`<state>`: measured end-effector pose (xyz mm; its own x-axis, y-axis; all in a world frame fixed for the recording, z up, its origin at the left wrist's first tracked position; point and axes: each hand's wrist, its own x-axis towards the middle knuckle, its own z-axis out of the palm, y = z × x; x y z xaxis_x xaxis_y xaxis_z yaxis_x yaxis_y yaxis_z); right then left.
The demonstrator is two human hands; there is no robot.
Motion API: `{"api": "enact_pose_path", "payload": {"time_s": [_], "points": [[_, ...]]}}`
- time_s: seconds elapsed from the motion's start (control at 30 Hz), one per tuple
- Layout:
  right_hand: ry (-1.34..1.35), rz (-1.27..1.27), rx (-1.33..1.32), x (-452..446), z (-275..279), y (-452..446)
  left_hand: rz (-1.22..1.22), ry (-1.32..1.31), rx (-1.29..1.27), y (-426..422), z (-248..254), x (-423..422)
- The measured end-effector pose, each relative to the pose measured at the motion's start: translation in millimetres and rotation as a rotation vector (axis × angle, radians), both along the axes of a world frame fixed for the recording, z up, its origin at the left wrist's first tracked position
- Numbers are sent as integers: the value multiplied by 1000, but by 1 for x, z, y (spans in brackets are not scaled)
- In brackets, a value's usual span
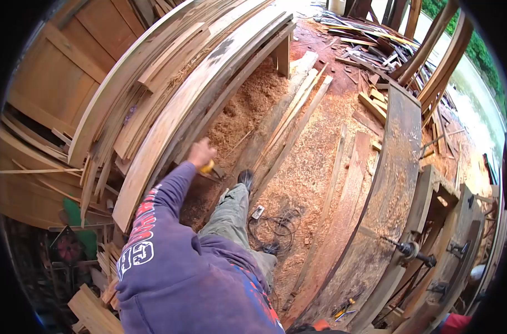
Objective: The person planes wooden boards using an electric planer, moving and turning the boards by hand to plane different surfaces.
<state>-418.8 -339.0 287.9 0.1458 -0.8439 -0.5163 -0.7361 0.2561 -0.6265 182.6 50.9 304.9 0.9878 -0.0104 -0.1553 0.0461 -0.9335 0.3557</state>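
My left hand (200,153) reaches down beside the long plank bench, its fingers curled. At its thumb side is a yellow-handled tool (208,167), which it appears to grip; a dark end points down and right, too small to identify. Wood shavings (245,108) are heaped beyond the hand, under the bench. My shoe (245,178) is on the floor to the right of the tool. My right hand is not in view.
Long boards (178,78) are stacked on the left bench. Loose planks (298,119) and a coiled cable (278,228) lie on the shaving-covered floor. At right stands a thick wooden worktop (395,172) with a metal spindle (408,249) and yellow-handled pliers (345,309). Scrap wood (370,42) lies behind.
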Motion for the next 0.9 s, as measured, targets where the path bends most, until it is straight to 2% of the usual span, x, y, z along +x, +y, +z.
{"api": "enact_pose_path", "payload": {"time_s": [0.03, 0.07, 0.1, 0.13, 0.17, 0.2, 0.23, 0.3, 0.37, 0.4, 0.43, 0.5, 0.57, 0.6, 0.67, 0.7, 0.73, 0.77, 0.83, 0.9], "points": [[-27, 8, 55, 20, 11, 6, 17, -106, 11, 3, 26, 22], [-47, 20, 101, 40, 22, 11, 63, -118, -25, 14, 32, 53], [-62, 33, 143, 62, 32, 15, 40, -237, -2, 24, 32, 91], [-76, 65, 187, 87, 41, 18, 73, -229, -20, 31, 31, 132], [-79, 87, 213, 117, 50, 21, 72, -97, -43, 19, 68, 163], [-76, 111, 237, 147, 59, 21, 51, -281, 82, 35, 34, 219], [-73, 135, 259, 181, 70, 23, 56, -275, 67, 39, 32, 265], [-86, 170, 270, 257, 92, 23, 74, -162, 202, 32, 41, 349], [-212, 155, 260, 351, 113, 20, -60, -97, 12, 35, 46, 414], [-302, 139, 254, 401, 124, 16, -54, -42, 55, 27, 53, 438], [-94, 149, 278, 442, 140, 8, -35, 26, 103, 26, 50, 448], [-271, 154, 155, 546, 165, 11, -165, 99, 26, 48, 23, 477], [-365, 114, 134, 670, 203, 22, 52, 216, 55, 40, 43, 478], [-318, 242, 153, 688, 183, -1, 97, 178, 112, 48, 32, 481], [-302, 305, 84, 791, 178, 3, 201, 169, 29, 58, 14, 485], [-455, 333, 66, 840, 164, 5, 250, 149, 29, 57, 13, 487], [-568, 337, 94, 891, 167, 16, 280, 187, 12, 55, 16, 487], [-549, 427, 181, 921, 158, 7, 304, 227, -3, 52, 22, 487], [-805, 345, 330, 977, 171, 31, 344, 301, -33, 49, 39, 487], [-896, 272, 473, 1009, 192, 54, 331, 316, -16, 45, 30, 484]]}}
